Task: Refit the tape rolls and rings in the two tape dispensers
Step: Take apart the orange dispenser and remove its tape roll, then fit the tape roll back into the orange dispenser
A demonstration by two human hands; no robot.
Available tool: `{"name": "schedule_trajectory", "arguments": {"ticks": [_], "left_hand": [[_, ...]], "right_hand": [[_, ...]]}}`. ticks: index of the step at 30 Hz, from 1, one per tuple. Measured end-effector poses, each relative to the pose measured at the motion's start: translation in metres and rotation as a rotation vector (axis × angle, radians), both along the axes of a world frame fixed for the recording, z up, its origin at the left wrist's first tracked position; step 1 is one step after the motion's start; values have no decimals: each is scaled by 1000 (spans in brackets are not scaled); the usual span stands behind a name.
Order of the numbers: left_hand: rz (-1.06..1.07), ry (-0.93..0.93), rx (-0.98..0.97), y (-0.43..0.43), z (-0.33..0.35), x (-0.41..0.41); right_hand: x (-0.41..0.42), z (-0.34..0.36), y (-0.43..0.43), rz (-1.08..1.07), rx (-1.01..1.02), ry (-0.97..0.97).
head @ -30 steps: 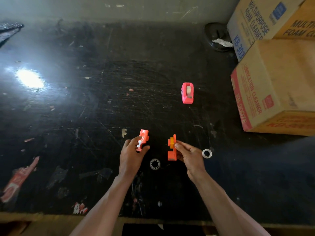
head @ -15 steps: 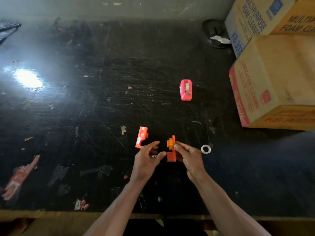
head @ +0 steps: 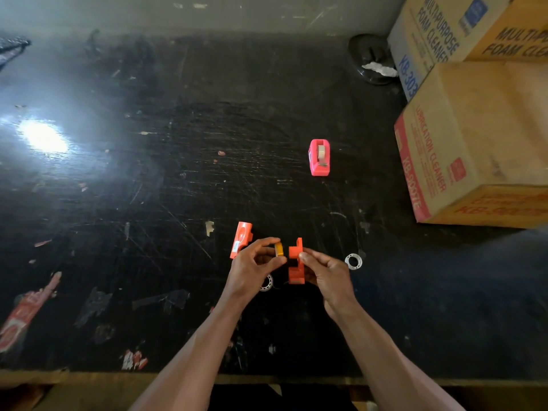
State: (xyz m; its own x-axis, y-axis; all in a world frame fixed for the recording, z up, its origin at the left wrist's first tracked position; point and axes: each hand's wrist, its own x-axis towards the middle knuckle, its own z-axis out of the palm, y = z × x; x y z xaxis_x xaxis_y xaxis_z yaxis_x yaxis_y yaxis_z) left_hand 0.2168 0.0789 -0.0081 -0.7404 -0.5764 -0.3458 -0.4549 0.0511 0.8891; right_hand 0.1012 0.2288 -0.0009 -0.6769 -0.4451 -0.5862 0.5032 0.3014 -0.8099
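My right hand (head: 324, 271) pinches an orange dispenser half (head: 296, 262), held upright just above the black table (head: 178, 173). My left hand (head: 252, 268) grips a small yellow tape roll (head: 278, 249), a finger's width left of that half. The other orange dispenser half (head: 240, 239) lies flat on the table, left of my left hand. One white ring (head: 353, 261) lies to the right of my right hand. A second white ring (head: 267, 283) shows partly under my left hand. A pink dispenser (head: 319, 157) with a tape roll in it stands farther back.
Two stacked cardboard boxes (head: 474, 143) fill the right side, with a dark round dish (head: 370, 59) behind them by the wall. Stickers and paper scraps (head: 17, 318) dot the scratched table. Its front edge (head: 89, 378) runs below my forearms.
My left hand put the orange half down on the table, moved right and took the yellow tape roll off the half in my right hand.
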Motion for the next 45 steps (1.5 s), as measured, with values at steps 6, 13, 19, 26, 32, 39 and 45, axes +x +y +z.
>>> {"name": "schedule_trajectory", "arguments": {"ticks": [6,13,19,26,32,39,45], "left_hand": [[-81,-125,-357,-9,-8,-7],[-202,-260,-585,-5,-22,-20],[-116,-297,-500,-4,-20,-21],[93,-256,-327,7,-9,8],[-67,-331,-432,22,-18,35],[-88,-311,-458,31,-25,34],[79,-159,-244,22,-9,20]], "right_hand": [[-10,-6,8,-43,56,-3],[-13,-9,11,-37,46,7],[-15,-12,12,-30,57,14],[-15,-16,12,-36,82,13],[-11,-17,15,-32,103,-3],[-10,-14,16,-32,68,15],[-12,-9,10,-52,52,1]]}}
